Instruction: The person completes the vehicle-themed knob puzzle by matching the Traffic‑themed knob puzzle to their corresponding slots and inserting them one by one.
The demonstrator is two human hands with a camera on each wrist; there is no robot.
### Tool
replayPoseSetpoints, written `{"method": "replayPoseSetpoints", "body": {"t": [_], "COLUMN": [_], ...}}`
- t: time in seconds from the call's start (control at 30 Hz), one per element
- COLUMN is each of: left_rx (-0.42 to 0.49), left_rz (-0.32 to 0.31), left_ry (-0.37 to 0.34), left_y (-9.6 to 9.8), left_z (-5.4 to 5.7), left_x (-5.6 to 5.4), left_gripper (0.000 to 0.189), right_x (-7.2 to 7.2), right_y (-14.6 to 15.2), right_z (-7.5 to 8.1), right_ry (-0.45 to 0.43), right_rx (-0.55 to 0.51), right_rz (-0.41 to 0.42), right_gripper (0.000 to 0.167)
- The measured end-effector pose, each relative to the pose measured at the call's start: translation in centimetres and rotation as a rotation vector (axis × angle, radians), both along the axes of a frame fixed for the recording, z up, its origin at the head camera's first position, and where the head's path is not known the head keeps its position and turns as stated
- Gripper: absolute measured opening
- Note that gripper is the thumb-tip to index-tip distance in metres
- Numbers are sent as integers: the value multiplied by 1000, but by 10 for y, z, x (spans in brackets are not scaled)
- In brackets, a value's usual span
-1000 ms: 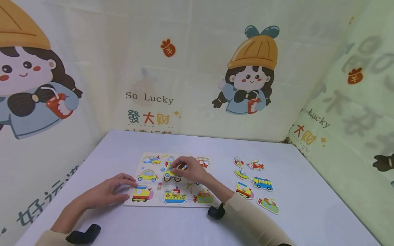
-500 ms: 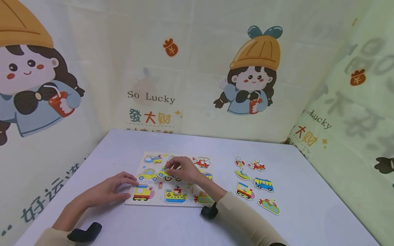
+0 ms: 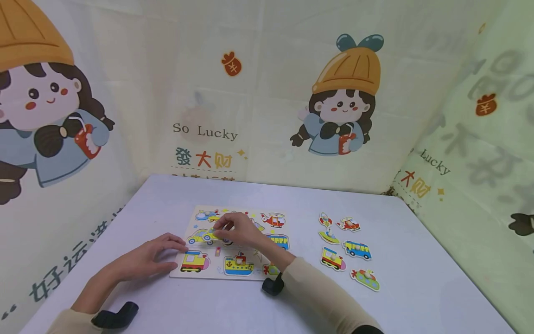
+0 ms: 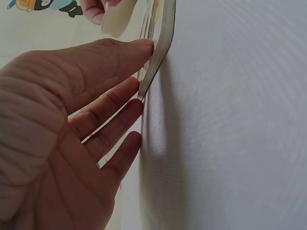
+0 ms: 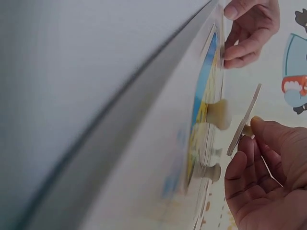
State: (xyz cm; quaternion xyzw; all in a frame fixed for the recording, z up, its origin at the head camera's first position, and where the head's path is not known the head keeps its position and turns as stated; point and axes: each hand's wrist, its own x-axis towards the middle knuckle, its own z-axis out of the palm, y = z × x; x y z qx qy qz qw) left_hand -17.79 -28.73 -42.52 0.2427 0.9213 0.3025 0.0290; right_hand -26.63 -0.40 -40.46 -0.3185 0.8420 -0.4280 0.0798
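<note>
My right hand (image 3: 239, 228) pinches a yellow car puzzle piece (image 3: 210, 235) by its small wooden knob. In the right wrist view the thin car piece (image 5: 245, 120) is tilted and held just off the board. It partly covers the printed car on the puzzle board (image 3: 216, 268). My left hand (image 3: 146, 259) rests at the board's left edge, fingertips and thumb touching it; the left wrist view shows the fingers (image 4: 112, 108) fairly straight. A ship piece (image 3: 238, 266) with a knob lies in the board's front row. Part of the board's middle is hidden behind my right hand.
Right of the board lie loose knobbed pieces: a rocket (image 3: 325, 220), a red aircraft (image 3: 348, 225), a flying saucer (image 3: 329, 238), a blue bus (image 3: 357, 250), a train (image 3: 333, 259) and a green submarine (image 3: 365, 280). A patterned cloth (image 3: 267, 106) stands behind the white table (image 3: 400, 287).
My right hand has carried the yellow car piece left, from the board's middle to over the printed car. The left hand has stayed at the board's edge.
</note>
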Motion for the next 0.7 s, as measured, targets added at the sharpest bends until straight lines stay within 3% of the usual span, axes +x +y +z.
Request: {"method": "replayPoseSetpoints", "body": {"t": [0.2, 0.5, 0.7], "left_rx": [11, 46, 32], "left_rz": [-16, -4, -18], "left_ry": [6, -52, -31], "left_y": [0, 2, 0], "left_z": [2, 4, 3], "left_x": [2, 2, 2], "left_gripper": [38, 33, 34], "right_x": [-1, -5, -5], "right_y": [-10, -25, -37], "right_z": [0, 0, 0], "right_ry": [18, 66, 56], "right_rx": [15, 98, 148], "right_rz": [30, 43, 23], "right_gripper": [10, 9, 8]}}
